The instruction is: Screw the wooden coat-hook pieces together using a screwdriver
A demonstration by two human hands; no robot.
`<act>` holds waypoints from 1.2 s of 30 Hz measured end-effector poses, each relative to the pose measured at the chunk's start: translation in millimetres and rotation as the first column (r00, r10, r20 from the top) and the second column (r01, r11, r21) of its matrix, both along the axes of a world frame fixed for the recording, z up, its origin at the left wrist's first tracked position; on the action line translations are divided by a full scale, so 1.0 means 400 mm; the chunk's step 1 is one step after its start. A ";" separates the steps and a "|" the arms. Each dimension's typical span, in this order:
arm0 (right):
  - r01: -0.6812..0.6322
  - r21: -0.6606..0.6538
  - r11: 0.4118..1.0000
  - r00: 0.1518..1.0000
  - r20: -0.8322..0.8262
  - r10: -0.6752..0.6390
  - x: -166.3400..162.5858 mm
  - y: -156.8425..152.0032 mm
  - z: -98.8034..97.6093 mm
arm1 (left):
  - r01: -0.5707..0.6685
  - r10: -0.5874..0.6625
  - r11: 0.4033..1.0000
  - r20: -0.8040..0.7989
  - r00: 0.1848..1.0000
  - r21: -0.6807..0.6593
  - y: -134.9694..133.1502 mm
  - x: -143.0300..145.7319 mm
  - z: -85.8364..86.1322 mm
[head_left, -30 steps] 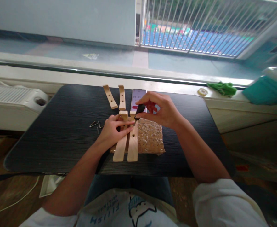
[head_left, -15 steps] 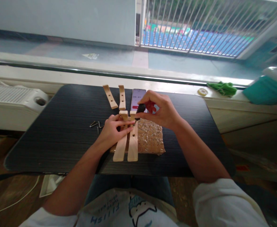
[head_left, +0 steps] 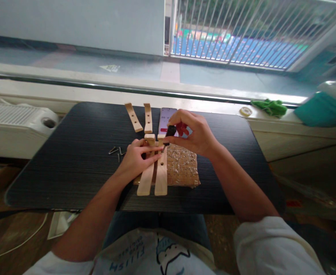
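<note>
At frame centre, our right hand (head_left: 195, 133) pinches the screwdriver (head_left: 171, 130) over the wooden piece (head_left: 161, 179); our left hand (head_left: 135, 158) has fingers narrowed beside the tip, grip unclear. We'd best turn squarely, gently.

We see smooth, matt faces on the long, pale, curved wooden bars (head_left: 161, 178). The flat, brown, rectangular block (head_left: 183, 166) looks like cardboard under wrinkled, glossy clear film. We take the stubby black screwdriver handle (head_left: 171, 131) for plastic, and the silvery metal screws (head_left: 120, 151) look shiny. Our black, rectangular bench (head_left: 76, 160) shows a finely ribbed, low-sheen surface.
</note>
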State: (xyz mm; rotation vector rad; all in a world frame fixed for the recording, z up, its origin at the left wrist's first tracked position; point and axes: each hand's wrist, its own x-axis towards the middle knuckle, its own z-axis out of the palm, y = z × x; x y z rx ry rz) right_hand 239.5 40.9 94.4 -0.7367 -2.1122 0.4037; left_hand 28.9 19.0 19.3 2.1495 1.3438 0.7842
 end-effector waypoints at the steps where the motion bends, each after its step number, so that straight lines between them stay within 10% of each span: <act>1: 0.002 -0.004 1.000 1.000 0.003 -0.002 -0.001 -0.001 0.000 | 0.000 0.000 1.000 0.000 1.000 0.001 0.001 0.000 -0.001; 36: -0.149 -0.146 0.978 0.986 0.054 0.158 0.031 -0.011 0.027 | -0.015 0.015 1.000 0.001 1.000 -0.018 0.000 0.002 0.001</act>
